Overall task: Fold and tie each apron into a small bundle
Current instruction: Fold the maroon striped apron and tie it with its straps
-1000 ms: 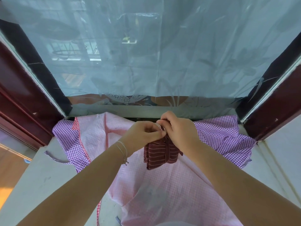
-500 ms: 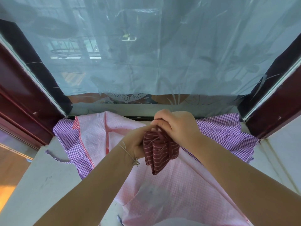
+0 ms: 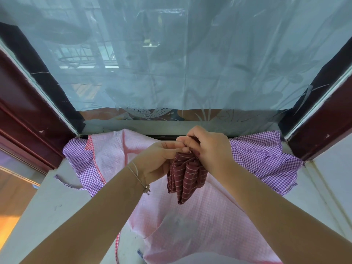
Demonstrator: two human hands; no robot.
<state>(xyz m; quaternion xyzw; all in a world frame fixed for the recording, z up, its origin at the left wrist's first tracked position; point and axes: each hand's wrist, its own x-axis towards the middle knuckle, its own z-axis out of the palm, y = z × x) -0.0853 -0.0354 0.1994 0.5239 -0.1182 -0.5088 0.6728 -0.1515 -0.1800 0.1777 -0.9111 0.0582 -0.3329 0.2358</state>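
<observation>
Head view, the only view I have; both hands meet high at centre frame, just below the window sill; left hand (image 3: 162, 159) comes in from 7 o'clock, right hand (image 3: 209, 149) from 5 o'clock.

Task thing: maroon striped apron (image 3: 187, 178), already folded down to a small pleated wad; it hangs free from the fingers, its loose point aimed at 6 o'clock, clear of the cloth below it.

Grip, left: fingers curled, thumb and forefinger pinching at the top of the wad where the two hands touch; whether a tie string lies in that pinch I cannot tell, too small and hidden by knuckles.

Grip, right: fingers curled over the top of the wad from 1 o'clock, closed on the maroon cloth; palm side hidden.

Beneath: pink checked apron (image 3: 200, 225) spread flat on the bench (image 3: 57, 206); purple gingham apron (image 3: 262, 161) partly under it, showing at 9 and 3 o'clock; a thin strap trails off at 9 o'clock.

Step in hand, my judgement: tying off the maroon bundle, at or near the knot; fold work on this one looks done.

Next move calls for: tension held on the gathered top while the tie is drawn tight, so the pleats do not spring apart; then bundle set aside and the pink one taken up; two aprons not yet folded.
</observation>
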